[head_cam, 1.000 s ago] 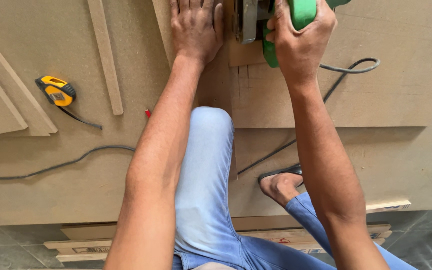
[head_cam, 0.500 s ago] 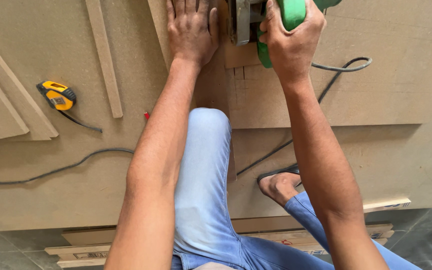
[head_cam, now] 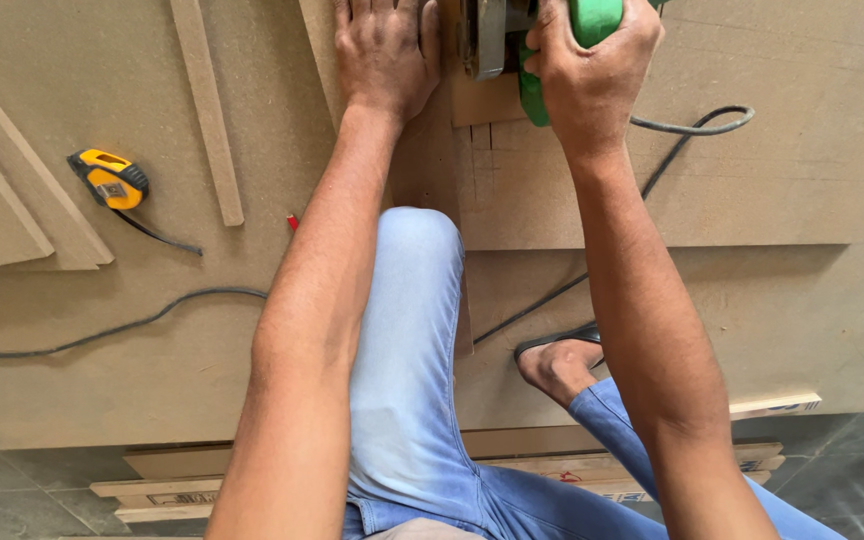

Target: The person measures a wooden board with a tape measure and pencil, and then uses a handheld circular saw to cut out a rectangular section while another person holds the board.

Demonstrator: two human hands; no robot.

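Now rt hand [head_cam: 592, 70] grips green saw [head_cam: 592, 20], lt hand [head_cam: 384, 55] flat on board [head_cam: 652, 190], cord [head_cam: 692, 125] nearby.

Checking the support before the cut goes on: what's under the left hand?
The left hand presses flat on a fibreboard strip lying on larger boards. The surface beneath the palm is covered.

Both forearms bare, no sleeves in view. Left hand [head_cam: 384, 55] and right hand [head_cam: 592, 70] without gloves. Light blue jeans [head_cam: 407, 370] at frame centre and bottom. Dark sandal [head_cam: 552, 343] on foot [head_cam: 557, 368], lower centre-right.
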